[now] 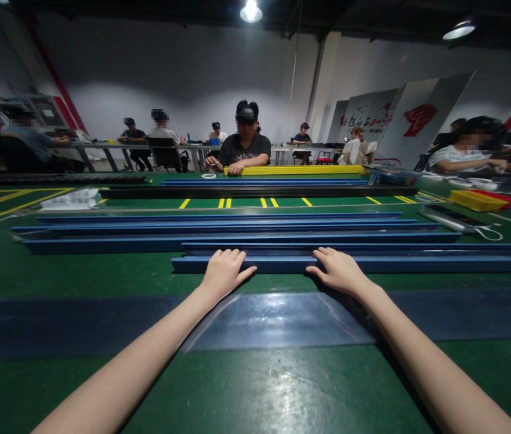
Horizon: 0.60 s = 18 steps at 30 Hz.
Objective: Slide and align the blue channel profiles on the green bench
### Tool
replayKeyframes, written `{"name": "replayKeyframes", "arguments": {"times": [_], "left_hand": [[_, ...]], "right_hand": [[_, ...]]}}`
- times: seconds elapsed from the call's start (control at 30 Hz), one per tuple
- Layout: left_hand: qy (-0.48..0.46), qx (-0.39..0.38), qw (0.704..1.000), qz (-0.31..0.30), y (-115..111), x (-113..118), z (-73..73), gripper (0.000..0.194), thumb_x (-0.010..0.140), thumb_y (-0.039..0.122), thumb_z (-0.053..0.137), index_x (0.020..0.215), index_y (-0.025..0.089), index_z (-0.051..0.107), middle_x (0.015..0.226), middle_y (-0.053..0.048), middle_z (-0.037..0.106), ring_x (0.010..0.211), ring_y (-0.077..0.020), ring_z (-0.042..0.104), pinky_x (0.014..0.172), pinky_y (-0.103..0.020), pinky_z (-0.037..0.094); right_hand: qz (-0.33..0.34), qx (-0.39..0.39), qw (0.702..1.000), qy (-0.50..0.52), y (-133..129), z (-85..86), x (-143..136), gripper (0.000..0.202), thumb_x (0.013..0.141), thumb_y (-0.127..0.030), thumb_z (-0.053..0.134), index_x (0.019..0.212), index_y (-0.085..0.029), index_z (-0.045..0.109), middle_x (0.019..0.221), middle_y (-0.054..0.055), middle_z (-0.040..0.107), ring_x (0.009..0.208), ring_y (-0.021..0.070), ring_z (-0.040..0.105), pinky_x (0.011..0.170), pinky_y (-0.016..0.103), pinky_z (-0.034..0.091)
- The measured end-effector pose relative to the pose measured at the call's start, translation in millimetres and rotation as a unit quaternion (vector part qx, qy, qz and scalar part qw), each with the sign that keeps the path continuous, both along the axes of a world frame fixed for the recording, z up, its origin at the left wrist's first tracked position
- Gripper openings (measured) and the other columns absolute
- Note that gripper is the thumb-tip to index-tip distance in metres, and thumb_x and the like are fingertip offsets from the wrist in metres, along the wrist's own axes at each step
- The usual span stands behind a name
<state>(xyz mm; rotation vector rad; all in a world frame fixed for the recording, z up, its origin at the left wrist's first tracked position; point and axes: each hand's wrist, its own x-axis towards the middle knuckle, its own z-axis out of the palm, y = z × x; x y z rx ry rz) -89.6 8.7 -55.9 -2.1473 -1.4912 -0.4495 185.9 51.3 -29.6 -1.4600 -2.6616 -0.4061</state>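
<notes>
A long blue channel strip (282,264) lies crosswise on the green table, its left end near the middle and its right end running out of view. Toward that left end, my left hand (227,269) is closed over the strip, thumb along the near side and fingers over the top. Farther right, my right hand (337,269) grips the same strip in a like way, its thumb pointing inward. The fingertips of both hands are partly hidden behind the strip. Between me and the strip, a flat translucent sheet (278,322) lies across the table under my forearms.
Beyond the held strip lie several more blue channel strips (115,246) and a black strip (255,192). Opposite sits a person (245,147) with a hand on a yellow strip (300,170). A phone-like device (449,218) and a yellow tray (475,201) are at right; plastic bags (70,199) lie left.
</notes>
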Motion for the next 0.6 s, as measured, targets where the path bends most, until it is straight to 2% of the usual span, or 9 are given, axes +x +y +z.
{"name": "replayKeyframes", "arguments": {"times": [0.6], "left_hand": [[-0.003, -0.001, 1.000, -0.002, -0.6, 0.3, 0.5, 0.041, 0.084, 0.049, 0.036, 0.087, 0.015, 0.057, 0.077, -0.005, 0.062, 0.070, -0.0184, 0.055, 0.062, -0.030, 0.031]], "right_hand": [[-0.003, -0.005, 1.000, -0.004, -0.1, 0.1, 0.1, 0.034, 0.083, -0.044, 0.036, 0.090, -0.016, 0.054, 0.091, 0.010, 0.059, 0.086, 0.0209, 0.055, 0.069, 0.028, 0.038]]}}
